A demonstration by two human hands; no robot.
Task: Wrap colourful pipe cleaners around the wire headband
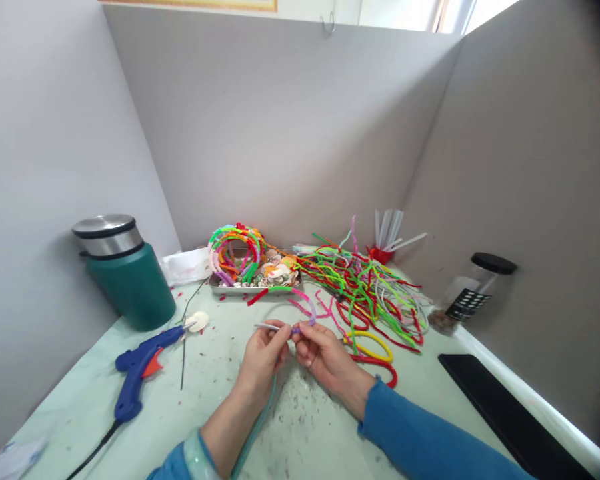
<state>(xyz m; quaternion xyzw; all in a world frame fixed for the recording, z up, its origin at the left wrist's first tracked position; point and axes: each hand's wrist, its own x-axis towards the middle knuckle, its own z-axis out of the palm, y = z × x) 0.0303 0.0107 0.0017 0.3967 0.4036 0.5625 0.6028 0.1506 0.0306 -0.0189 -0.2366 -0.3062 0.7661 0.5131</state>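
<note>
Over the table's middle, both my hands pinch a curved strip wrapped in fuzzy pipe cleaner (283, 289), which runs from red through green and pink to purple. My left hand (265, 357) is closed on its purple section, fingertips almost meeting those of the right. A thin pale lilac end (266, 326) sticks out leftward past the left thumb. My right hand (327, 357) closes thumb and forefinger on the purple part where the curve comes down. A light blue strip (256, 427) hangs from the left hand toward me; whether it joins the curved strip is hidden.
A blue glue gun (140, 370) rests at left with its nozzle on a whitish disc (198, 322), near a green flask (130, 287). Behind are a tray (245, 290) with coloured rings, loose pipe cleaners (365, 280) and scissors (380, 347). A jar (467, 293) stands right.
</note>
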